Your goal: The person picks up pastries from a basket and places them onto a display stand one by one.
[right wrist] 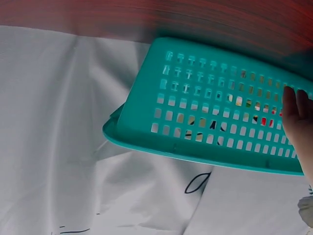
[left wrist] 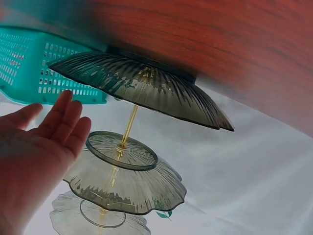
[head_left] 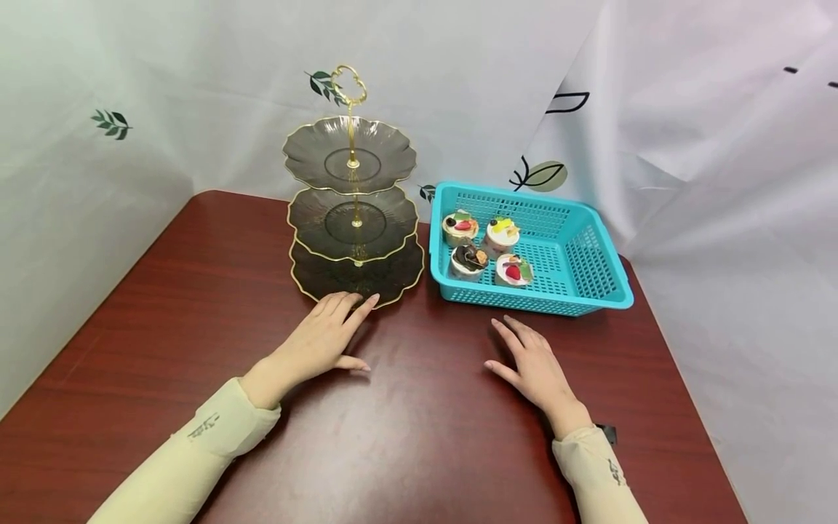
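Note:
A three-tier stand [head_left: 350,156] of smoky, scalloped plates with gold rims and a gold ring handle stands at the back of the table. My left hand [head_left: 321,338], fingers spread and relaxed, is at the front rim of its bottom plate [head_left: 386,273], holding nothing. To the right sits a turquoise basket [head_left: 576,302]. Several small decorated cupcakes [head_left: 502,236] are in its left half, topped with fruit or chocolate. In front of the basket is my right hand [head_left: 533,364], its fingers loosely extended and nothing in it. The left wrist view shows the stand [left wrist: 146,88] beside the left fingers.
The dark red wooden table [head_left: 393,437] has its back and side edges near hanging white cloth [head_left: 216,73] printed with leaves. The basket stands close to the table's right edge, with the stand just to its left.

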`<state>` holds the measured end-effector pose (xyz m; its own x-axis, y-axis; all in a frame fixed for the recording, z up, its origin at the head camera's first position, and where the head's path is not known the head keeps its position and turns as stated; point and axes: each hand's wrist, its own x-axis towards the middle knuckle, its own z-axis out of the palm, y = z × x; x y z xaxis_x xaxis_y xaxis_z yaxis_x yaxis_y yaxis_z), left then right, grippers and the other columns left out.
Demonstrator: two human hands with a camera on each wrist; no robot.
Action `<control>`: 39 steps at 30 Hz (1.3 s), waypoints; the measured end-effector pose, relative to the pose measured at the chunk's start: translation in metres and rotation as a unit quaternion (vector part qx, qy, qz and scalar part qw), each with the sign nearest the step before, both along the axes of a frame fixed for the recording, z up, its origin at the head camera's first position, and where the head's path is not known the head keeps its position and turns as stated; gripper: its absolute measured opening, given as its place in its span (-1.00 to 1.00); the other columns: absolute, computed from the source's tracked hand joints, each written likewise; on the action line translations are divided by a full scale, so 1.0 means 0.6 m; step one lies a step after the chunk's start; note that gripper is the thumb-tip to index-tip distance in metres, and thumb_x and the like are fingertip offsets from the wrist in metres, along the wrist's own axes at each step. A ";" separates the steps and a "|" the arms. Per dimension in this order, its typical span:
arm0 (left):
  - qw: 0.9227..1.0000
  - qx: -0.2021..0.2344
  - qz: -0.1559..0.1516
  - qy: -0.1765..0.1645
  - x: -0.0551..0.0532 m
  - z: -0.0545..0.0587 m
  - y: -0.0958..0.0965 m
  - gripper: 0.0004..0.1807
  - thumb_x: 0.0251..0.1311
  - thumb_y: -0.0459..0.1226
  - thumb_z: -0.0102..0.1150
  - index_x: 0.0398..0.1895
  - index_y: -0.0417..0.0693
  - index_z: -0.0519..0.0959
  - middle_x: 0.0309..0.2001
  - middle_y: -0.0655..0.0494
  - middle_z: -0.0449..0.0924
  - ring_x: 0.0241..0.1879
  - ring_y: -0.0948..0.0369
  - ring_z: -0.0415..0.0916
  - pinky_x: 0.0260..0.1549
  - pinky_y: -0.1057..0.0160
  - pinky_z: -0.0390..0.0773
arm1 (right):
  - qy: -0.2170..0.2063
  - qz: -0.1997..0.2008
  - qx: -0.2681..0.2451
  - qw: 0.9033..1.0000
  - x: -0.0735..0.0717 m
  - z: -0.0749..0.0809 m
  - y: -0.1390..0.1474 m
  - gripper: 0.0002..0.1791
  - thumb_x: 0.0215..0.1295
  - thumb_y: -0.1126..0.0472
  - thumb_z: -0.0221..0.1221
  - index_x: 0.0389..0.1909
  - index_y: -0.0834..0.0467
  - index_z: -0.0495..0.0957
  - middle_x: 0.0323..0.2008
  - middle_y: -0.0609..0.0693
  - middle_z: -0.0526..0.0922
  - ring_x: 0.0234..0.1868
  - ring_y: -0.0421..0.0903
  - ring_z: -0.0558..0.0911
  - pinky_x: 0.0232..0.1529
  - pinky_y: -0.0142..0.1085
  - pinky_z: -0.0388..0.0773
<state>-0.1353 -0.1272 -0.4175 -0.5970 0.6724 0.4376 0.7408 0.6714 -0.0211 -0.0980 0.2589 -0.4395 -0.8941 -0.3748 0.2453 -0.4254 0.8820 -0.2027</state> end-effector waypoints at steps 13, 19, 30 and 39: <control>0.993 0.064 -0.046 -0.085 0.005 0.017 0.010 0.00 -0.30 0.08 0.52 0.26 -0.20 0.38 -0.04 -0.03 0.49 -0.06 0.05 0.45 0.01 0.04 0.45 | 0.015 0.009 -0.007 1.000 -0.001 0.004 -0.003 -0.22 0.14 -0.10 0.29 0.36 0.08 0.32 0.25 0.16 0.45 0.23 0.16 0.45 0.23 0.10 0.36; 0.973 0.058 -0.072 -0.211 0.014 0.023 0.015 -0.19 -0.17 -0.02 0.50 0.20 -0.16 0.45 -0.02 0.02 0.54 -0.01 0.16 0.48 0.05 0.11 0.47 | 0.021 0.013 -0.019 0.999 -0.002 0.007 -0.004 -0.25 0.14 -0.08 0.29 0.34 0.09 0.35 0.20 0.13 0.49 0.20 0.13 0.48 0.23 0.06 0.38; 0.932 0.033 -0.083 -0.351 0.017 0.019 0.014 -0.31 -0.08 -0.01 0.46 0.12 -0.10 0.48 -0.15 0.15 0.55 -0.15 0.28 0.48 -0.11 0.28 0.49 | 0.018 0.003 -0.047 0.999 0.002 0.014 -0.007 -0.30 0.15 -0.05 0.31 0.30 0.09 0.39 0.20 0.14 0.50 0.21 0.09 0.47 0.20 0.00 0.42; 0.937 0.024 -0.090 -0.337 0.014 0.013 0.005 -0.40 -0.09 -0.02 0.46 0.01 -0.09 0.53 -0.24 0.18 0.52 -0.18 0.26 0.45 -0.11 0.26 0.45 | 0.015 -0.009 -0.094 0.995 0.005 0.026 -0.017 -0.34 0.17 0.04 0.31 0.30 0.07 0.39 0.18 0.14 0.52 0.21 0.07 0.46 0.18 0.02 0.43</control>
